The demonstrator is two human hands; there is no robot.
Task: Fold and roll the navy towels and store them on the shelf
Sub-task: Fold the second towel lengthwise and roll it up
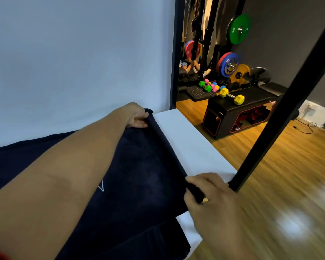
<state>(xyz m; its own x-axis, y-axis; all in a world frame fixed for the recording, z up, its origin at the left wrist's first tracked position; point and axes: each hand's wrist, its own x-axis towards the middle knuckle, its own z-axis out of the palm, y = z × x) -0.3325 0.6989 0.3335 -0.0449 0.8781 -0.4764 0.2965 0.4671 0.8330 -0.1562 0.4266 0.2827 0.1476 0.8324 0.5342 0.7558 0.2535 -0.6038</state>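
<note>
Towel (139, 175), navy, lies spread on the white table (186, 143), its right edge pinched up at both ends: left hand (137, 117) at the far end by the wall (73, 53), right hand (210, 196) at the near end, both curled tight on the cloth. Bare tabletop runs beyond to a black post (281, 113) (just beside the right hand), then wood floor (270, 175).

I see one navy towel (143, 175), dark and plush, spread flat across the white surface (186, 143), with a small white outlined mark stitched on it. Its right edge is turned into a narrow roll running far to near, with the left hand (137, 117) gripping the far end and the right hand (214, 199) the near end.
</note>
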